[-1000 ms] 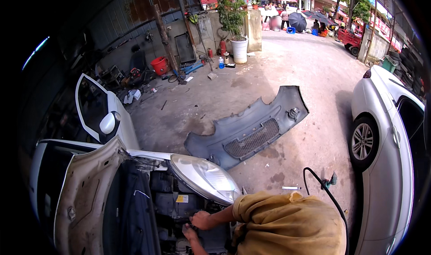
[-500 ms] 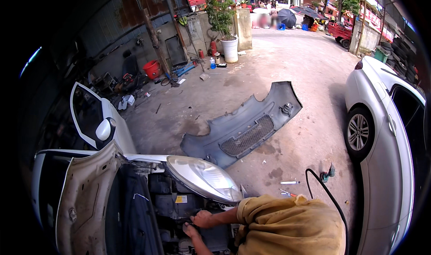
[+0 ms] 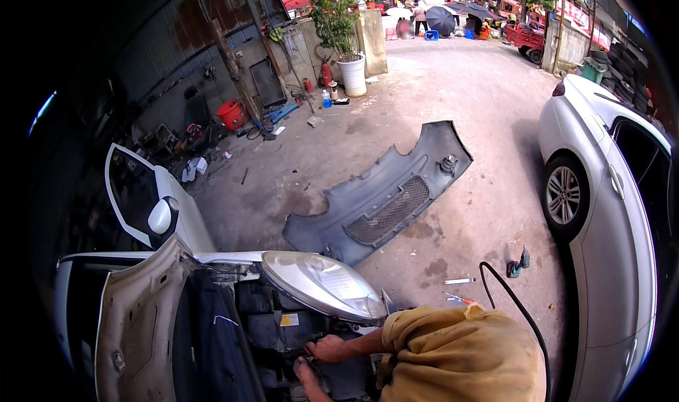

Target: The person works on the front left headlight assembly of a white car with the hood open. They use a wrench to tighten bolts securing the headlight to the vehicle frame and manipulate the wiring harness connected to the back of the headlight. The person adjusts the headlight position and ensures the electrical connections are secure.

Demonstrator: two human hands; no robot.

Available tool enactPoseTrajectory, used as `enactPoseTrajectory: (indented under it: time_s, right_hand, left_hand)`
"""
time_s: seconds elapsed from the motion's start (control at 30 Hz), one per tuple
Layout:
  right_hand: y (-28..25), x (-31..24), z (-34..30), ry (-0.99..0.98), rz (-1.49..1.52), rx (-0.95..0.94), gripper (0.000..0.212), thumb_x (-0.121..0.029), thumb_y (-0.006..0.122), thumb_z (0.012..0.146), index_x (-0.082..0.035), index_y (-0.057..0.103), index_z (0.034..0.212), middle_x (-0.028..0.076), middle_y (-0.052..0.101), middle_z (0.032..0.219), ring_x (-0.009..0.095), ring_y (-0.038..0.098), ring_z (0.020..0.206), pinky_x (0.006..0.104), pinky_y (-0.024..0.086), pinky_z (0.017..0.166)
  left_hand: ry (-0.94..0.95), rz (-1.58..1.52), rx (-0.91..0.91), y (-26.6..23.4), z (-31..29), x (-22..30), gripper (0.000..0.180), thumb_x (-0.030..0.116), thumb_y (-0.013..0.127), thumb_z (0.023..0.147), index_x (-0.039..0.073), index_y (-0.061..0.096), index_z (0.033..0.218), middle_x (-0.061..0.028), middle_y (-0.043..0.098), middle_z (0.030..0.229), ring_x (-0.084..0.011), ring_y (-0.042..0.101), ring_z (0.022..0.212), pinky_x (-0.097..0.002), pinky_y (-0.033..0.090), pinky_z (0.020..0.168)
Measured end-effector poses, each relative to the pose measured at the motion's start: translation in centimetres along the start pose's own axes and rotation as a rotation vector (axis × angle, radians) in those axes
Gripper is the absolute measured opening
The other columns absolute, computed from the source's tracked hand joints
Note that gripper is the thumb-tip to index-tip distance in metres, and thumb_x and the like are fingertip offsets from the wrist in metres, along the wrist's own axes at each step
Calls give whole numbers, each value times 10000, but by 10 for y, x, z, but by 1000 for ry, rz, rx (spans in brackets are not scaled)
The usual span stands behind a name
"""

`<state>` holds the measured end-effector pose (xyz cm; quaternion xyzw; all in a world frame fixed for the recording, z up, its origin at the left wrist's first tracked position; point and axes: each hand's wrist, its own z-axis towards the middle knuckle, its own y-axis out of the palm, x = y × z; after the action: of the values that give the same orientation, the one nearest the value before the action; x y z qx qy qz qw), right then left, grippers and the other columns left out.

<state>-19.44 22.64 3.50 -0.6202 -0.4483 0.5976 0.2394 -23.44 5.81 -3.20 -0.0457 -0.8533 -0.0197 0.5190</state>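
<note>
Both my hands are low in the engine bay of a white car, close behind its headlight (image 3: pixel 322 285). My right hand (image 3: pixel 329 347), coming out of a tan sleeve (image 3: pixel 460 352), is closed, its fingertips bent down by a dark plastic box (image 3: pixel 283 333) with a yellow label. Just below it, my left hand (image 3: pixel 305 370) is closed too, fingers pinched near the right fingertips. Between the hands something small shows, too small and shaded to name. The raised hood (image 3: pixel 145 296) stands to the left.
A removed bumper (image 3: pixel 382 197) lies on the ground ahead. A cordless drill (image 3: pixel 518 263), a screwdriver (image 3: pixel 460 299) and a black hose (image 3: pixel 513 296) are at the right. Beyond them stands a silver car (image 3: pixel 608 211). An open car door (image 3: pixel 166 204) juts out at left.
The view has tilted slightly, so the background sits a little higher and further left. My right hand has shifted slightly right; both hands stay close together in the engine bay.
</note>
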Motion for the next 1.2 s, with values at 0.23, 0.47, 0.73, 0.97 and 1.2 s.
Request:
enactPoseTrajectory:
  time_s: [0.23,0.47,0.73,0.97,1.2]
  right_hand:
    - [-4,3,21,-82,-173,-68,274,-207,480,864,-38,535,1073,150,665,852,299,668,782,414,512,593]
    - [2,5,14,-130,-147,70,234,-206,459,871,-82,543,1051,130,631,838,263,655,743,382,504,544]
    - [-1,9,5,-172,-92,168,247,-269,479,879,-79,545,1021,144,629,798,292,646,706,401,501,558]
    - [4,-14,18,278,105,34,298,-367,494,840,-148,666,948,111,640,948,283,610,932,469,486,738]
    - [-22,-18,-9,-11,-121,156,288,-343,457,866,-137,653,911,111,627,928,265,603,894,405,475,687]
  left_hand:
    - [-400,-218,-309,-37,1,18,410,383,567,885,18,612,1067,-63,626,941,-172,552,775,-318,437,639]
    - [-329,-190,-184,-14,23,20,472,413,597,864,23,597,1131,-68,619,1012,-166,554,818,-322,439,651]
    - [-281,-57,-146,21,73,8,446,391,586,871,21,596,1118,-67,616,999,-167,552,818,-321,440,658]
    - [-256,16,-155,39,102,5,422,373,576,877,19,595,1107,-66,612,988,-168,550,818,-321,441,664]
    - [-247,62,-163,47,119,-1,399,354,567,883,17,594,1096,-65,609,978,-169,548,818,-321,441,670]
